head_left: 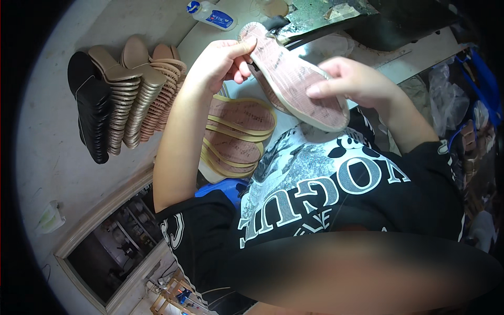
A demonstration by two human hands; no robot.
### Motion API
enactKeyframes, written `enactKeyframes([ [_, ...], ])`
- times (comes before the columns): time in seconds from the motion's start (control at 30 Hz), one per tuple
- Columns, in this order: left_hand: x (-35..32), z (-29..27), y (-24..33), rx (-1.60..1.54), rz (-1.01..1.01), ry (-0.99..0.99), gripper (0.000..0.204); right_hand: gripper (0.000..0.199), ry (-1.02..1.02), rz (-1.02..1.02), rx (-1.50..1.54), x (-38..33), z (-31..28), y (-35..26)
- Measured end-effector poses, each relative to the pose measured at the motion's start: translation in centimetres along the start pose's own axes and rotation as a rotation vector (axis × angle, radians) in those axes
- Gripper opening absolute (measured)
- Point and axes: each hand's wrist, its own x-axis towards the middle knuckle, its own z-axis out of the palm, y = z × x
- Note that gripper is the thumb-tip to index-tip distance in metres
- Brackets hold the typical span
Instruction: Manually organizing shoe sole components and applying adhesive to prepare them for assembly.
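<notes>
A shoe sole (299,71) with a pinkish, lined face and a pale rim is held up at a slant in front of my chest. My left hand (223,65) pinches its narrow end, thumb on top. At the wide end, my right hand (354,84) grips the edge with the thumb on the pink face; its other fingers are partly hidden. Part of another sole (269,90) shows beneath the first. Below my left hand lie several yellow-rimmed soles (241,116) with pinkish faces.
To the left stand stacks of black insoles (89,105), beige insoles (123,86) and pink insoles (165,73). A white bottle (212,14) with a blue cap lies at the back. Beside it is a green, stained board (320,21). Plastic bags (446,97) hang at the right.
</notes>
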Motion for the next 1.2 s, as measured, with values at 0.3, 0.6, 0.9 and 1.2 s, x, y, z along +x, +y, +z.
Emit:
enactKeyframes([
  [0.3, 1.7, -2.4, -0.5, -0.033, -0.001, 0.007, 0.04, 0.024, 0.295, -0.102, 0.243, 0.7, 0.1, 2.2],
  [0.6, 2.8, -3.9, -3.7, -0.253, 0.217, 0.102, 0.038, 0.027, 0.16, -0.112, 0.0, 4.4, 2.1, 1.3],
  [0.9, -6.3, -3.7, -17.9, 0.558, 0.38, 0.511, 0.049, 0.041, 0.363, -0.098, -1.021, 6.8, 4.1, 7.6],
  [1.2, -7.3, -0.8, -17.9, 0.859, 0.35, 0.441, 0.061, 0.05, 0.183, -0.516, -1.099, 11.4, 6.7, 9.8],
])
